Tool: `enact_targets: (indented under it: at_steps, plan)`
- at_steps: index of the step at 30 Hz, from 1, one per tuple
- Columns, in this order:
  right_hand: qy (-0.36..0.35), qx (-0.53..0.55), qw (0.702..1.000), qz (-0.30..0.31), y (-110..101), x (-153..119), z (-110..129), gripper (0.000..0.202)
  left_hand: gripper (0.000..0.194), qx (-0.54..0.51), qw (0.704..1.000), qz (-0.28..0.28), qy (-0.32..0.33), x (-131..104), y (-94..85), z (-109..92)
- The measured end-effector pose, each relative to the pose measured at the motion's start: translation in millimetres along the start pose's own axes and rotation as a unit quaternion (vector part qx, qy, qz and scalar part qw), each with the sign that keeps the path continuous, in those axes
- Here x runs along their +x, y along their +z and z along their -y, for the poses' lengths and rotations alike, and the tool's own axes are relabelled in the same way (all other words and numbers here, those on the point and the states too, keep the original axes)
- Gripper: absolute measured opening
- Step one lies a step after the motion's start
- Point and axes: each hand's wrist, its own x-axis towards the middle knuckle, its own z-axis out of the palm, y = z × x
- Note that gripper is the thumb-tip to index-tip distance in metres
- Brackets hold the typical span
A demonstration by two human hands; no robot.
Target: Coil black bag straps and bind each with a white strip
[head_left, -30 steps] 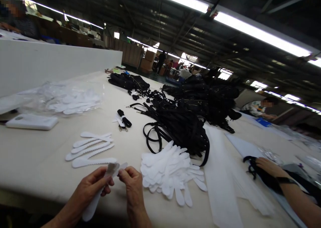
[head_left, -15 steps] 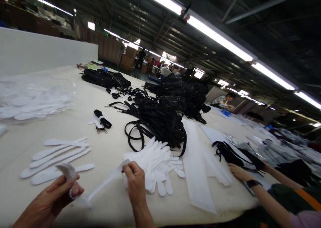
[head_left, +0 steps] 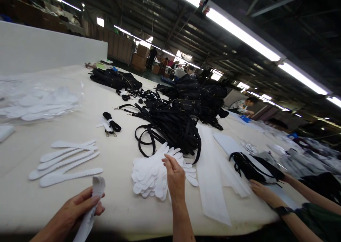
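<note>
My left hand (head_left: 73, 210), at the lower left, is closed around a white scallop-edged strip (head_left: 86, 222) whose upper end curls over the fingers. My right hand (head_left: 176, 179) reaches over a fanned pile of white strips (head_left: 149, 172), thumb and fingertips pinched together at the pile. Whether a strip is caught between those fingertips is hard to make out against the white. Several similar loose strips (head_left: 64, 176) lie to the left, roughly side by side. Beyond them is a folded black strap (head_left: 114, 125) with a white band around it and metal clips.
A heap of black straps (head_left: 173, 128) lies behind the pile, with black bags (head_left: 197, 96) farther back. White sheets (head_left: 213, 188) are to the right. A clear bag of white pieces (head_left: 45, 101) sits at left. A co-worker's hands (head_left: 266, 194) handle a black bag (head_left: 255, 167) at right.
My right hand has moved right and up onto the pile, letting go of the strip stretched between my hands. That strip now hangs from my left hand, which has shifted right.
</note>
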Motion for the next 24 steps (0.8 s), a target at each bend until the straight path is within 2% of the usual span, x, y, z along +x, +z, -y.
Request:
enact_targets:
  at_steps: [2,4,5,7,11,14,17,21,24]
  plan:
    - [0.002,0.094,0.988,0.126,21,-25,15,0.03,0.045,0.018,1.0,-0.003,0.024,2,3.1,3]
    - [-0.003,0.138,0.956,0.259,44,-50,32,0.026,0.046,0.041,0.998,0.0,0.039,2,6.8,0]
    - [-0.012,0.149,0.94,0.306,55,-61,38,0.026,0.048,0.054,0.998,0.009,0.038,1,8.1,-2]
    - [-0.029,0.172,0.922,0.345,74,-78,47,0.024,0.05,0.073,0.997,0.028,0.027,-1,7.9,-5]
    - [-0.009,0.207,0.929,0.307,95,-92,45,0.02,0.045,0.077,0.997,0.019,0.025,-1,-2.9,1]
    - [0.024,0.216,0.941,0.259,103,-94,38,0.012,0.042,0.069,0.997,0.015,0.033,2,-9.4,9]
    - [0.052,0.22,0.949,0.222,106,-96,36,0.005,0.04,0.075,0.996,0.016,0.038,3,-7.3,9]
    - [0.078,0.226,0.95,0.2,106,-95,38,0.009,0.04,0.048,0.997,-0.041,0.048,0,-1.8,-3]
    - [0.08,0.237,0.951,0.183,102,-87,36,0.012,0.036,-0.01,0.994,-0.088,0.056,-3,-5.3,-12]
